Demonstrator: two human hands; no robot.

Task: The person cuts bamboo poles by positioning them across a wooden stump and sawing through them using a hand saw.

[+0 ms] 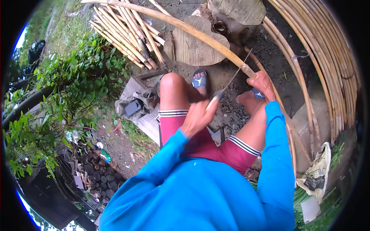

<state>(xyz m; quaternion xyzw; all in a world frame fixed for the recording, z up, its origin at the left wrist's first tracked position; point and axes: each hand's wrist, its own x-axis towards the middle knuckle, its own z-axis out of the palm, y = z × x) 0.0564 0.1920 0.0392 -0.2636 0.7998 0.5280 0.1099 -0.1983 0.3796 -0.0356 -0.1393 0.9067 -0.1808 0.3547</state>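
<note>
A long pale bamboo pole (pixel 185 27) slants from the far left down to my right hand (pixel 263 85), which is wrapped around its near end. My left hand (pixel 198 115) grips the light-coloured handle of a knife (pixel 232 79) with a long thin blade. That blade points away to the upper right and crosses the pole just short of my right hand; I cannot tell how deep it sits in the bamboo. Beyond my feet, the pole passes over a flat-topped wooden stump (pixel 198 44).
Cut bamboo lengths (pixel 123 32) lie piled at the far left. Long bamboo poles (pixel 327 57) curve along the right, with a printed sack (pixel 318 171) near their lower ends. A bench (pixel 148 125) bears a cloth bag and dark case (pixel 133 107). Leafy shrubs (pixel 84 73) crowd the left.
</note>
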